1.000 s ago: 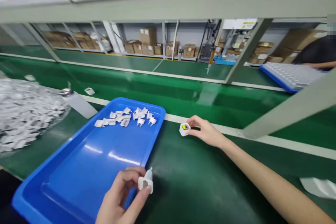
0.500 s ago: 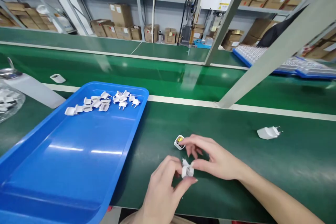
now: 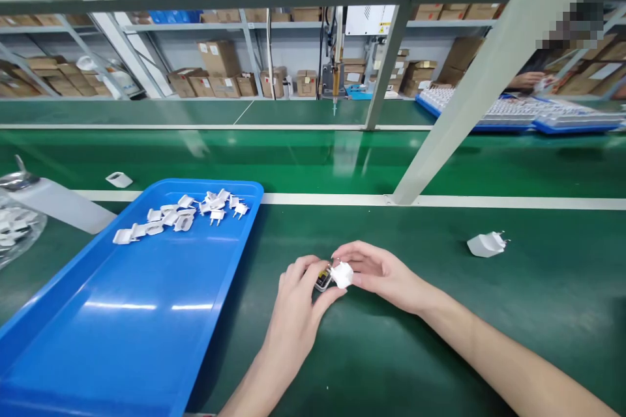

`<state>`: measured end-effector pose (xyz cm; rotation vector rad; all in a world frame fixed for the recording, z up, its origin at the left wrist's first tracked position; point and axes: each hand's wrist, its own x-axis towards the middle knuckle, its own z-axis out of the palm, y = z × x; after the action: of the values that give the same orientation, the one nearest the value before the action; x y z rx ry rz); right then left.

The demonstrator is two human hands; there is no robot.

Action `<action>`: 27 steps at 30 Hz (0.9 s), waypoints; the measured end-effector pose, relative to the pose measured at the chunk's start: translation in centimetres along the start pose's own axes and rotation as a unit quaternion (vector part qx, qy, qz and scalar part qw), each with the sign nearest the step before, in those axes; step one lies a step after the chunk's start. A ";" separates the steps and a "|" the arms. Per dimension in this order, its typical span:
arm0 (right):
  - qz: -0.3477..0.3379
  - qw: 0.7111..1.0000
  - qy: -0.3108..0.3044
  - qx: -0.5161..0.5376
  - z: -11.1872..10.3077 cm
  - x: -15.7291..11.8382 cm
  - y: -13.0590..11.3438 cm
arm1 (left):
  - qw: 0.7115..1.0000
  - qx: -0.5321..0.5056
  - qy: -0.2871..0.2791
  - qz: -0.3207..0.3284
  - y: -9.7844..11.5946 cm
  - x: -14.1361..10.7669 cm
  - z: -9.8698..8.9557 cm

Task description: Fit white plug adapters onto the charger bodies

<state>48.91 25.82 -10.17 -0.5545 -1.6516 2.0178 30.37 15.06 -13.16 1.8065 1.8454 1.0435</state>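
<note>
My left hand [image 3: 296, 303] is closed around a small white charger housing [image 3: 323, 279], whose open end shows black and yellow parts inside. Right beside it, my right hand [image 3: 384, 275] pinches a white plug cap [image 3: 343, 275] between thumb and fingers. The cap is close against the housing's open end; whether they touch I cannot tell. Both hands are just above the green work surface, right of a blue tray [image 3: 229, 287]. More white plug caps [image 3: 169, 214], some with pins showing, lie in the tray's far end.
A white charger with pins [image 3: 487, 245] lies to the right on the bench. At left are a white pump bottle [image 3: 73, 205], a bag of white parts [image 3: 17, 225] and a white housing [image 3: 119, 179]. A slanted metal post [image 3: 454, 104] rises ahead. Behind it, a co-worker's hand [image 3: 525, 81] is near blue trays.
My left hand has gone from the plug cap to the housing that lay on the bench. My right hand now holds the cap beside it. The head view has tilted up.
</note>
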 end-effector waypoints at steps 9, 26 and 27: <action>0.048 0.971 0.081 0.222 0.5 0.8 0.9 | 0.997 0.016 -0.031 0.065 -1.5 -2.0 -0.8; -0.029 0.991 0.079 -0.104 3.3 -0.8 1.4 | 0.996 -0.063 0.057 -0.038 -1.4 -4.3 -0.2; -0.043 0.981 0.075 -0.172 3.6 -0.9 1.3 | 0.996 -0.064 0.053 -0.025 -1.3 -4.3 -0.1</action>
<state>47.39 22.19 -10.78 -0.7223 -1.9060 1.5948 29.90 10.98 -15.03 1.6527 1.8278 1.2315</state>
